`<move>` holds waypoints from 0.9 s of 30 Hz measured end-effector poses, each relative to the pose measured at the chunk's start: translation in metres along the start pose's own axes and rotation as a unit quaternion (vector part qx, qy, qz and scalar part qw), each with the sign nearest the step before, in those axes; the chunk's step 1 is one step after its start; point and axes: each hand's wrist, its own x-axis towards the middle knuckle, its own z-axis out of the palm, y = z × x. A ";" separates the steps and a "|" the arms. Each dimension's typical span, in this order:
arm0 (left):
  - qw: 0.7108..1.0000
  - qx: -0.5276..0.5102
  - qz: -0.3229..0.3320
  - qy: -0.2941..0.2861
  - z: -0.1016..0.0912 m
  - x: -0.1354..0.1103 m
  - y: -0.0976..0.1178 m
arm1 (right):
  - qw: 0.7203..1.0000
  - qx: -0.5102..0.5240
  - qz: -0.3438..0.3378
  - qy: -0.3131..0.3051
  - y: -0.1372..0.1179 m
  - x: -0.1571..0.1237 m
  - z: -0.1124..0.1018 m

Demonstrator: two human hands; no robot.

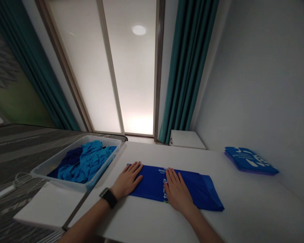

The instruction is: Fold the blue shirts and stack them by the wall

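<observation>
A dark blue cloth garment [152,185] with white printed lettering lies folded into a long flat strip across the white table [131,219]. My left hand [128,180] rests flat on its left end, fingers stretched out; a black watch is on that wrist. My right hand [177,190] lies flat over the middle, covering part of the print, with its fingers straight. To the right, the strip's end shows a lighter blue layer. What kind of garment it is, I cannot tell.
At the table's right, near the wall, sits a folded blue stack [250,160] with white print. A clear plastic bin [45,168] of crumpled blue cloth stands at the left. Beyond the table are a white cabinet [186,139] and a teal curtain [188,74].
</observation>
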 end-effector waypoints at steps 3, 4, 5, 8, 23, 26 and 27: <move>1.000 0.009 -0.017 -0.011 0.001 -0.003 -0.015 | 1.000 -0.001 0.000 0.006 0.000 0.000 0.003; 1.000 0.012 -0.019 -0.010 0.001 -0.003 -0.016 | 1.000 -0.002 0.001 0.008 0.000 0.000 0.004; 1.000 0.015 -0.020 -0.006 0.002 -0.003 -0.016 | 1.000 -0.002 0.000 0.010 0.000 0.000 0.006; 1.000 0.026 -0.010 0.010 -0.001 0.002 -0.011 | 1.000 0.002 -0.014 0.017 0.006 0.002 0.008; 0.962 -0.028 0.036 -0.271 -0.059 0.100 -0.014 | 0.985 0.032 0.011 -0.167 0.125 0.034 -0.071; 0.946 -0.032 0.030 -0.323 -0.063 0.109 -0.024 | 0.971 0.043 0.018 -0.236 0.136 0.043 -0.078; 0.942 -0.034 0.029 -0.333 -0.064 0.110 -0.026 | 0.966 0.044 0.020 -0.255 0.140 0.046 -0.079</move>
